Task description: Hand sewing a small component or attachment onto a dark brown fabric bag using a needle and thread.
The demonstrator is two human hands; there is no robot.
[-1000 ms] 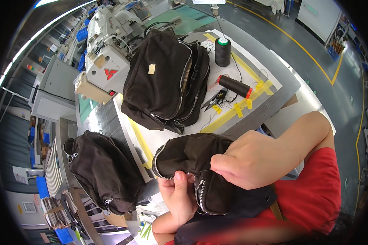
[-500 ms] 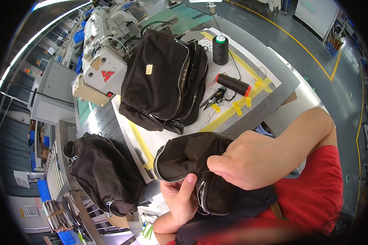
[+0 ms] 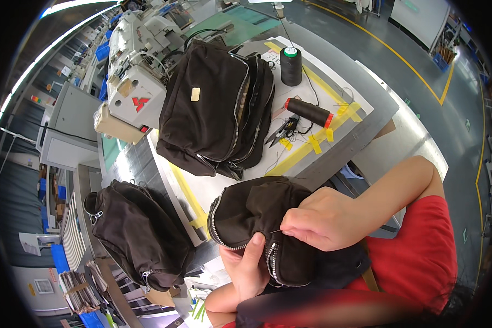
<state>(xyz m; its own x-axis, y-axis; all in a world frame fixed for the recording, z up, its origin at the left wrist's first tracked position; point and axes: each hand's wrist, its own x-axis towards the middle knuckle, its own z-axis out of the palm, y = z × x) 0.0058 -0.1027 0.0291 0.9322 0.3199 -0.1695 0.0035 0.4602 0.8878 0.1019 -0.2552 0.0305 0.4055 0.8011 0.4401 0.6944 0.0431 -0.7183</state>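
A small dark brown zippered bag [image 3: 257, 208] lies in front of me, its curved silver zippers facing left and toward me. My left hand [image 3: 247, 267] grips its near edge, thumb pressed on the fabric between the two zippers and fingers underneath. My right hand [image 3: 325, 220] is closed in a pinch just above the bag. From its fingertips a thin needle [image 3: 276, 232] points toward the cloth near my left thumb. Whether its tip is in the fabric I cannot tell.
Beyond stands a larger dark backpack [image 3: 202, 104] on the taped white sheet. Black thread cone [image 3: 291, 68], thread spool [image 3: 309, 112] and thread snips [image 3: 281, 133] lie right of it. Another dark bag [image 3: 142, 235] sits at left. Behind is a sewing machine [image 3: 136, 90].
My right hand has shifted slightly right and down, and the needle shows more clearly. My left hand keeps its hold on the bag. The whole view has tilted a little.
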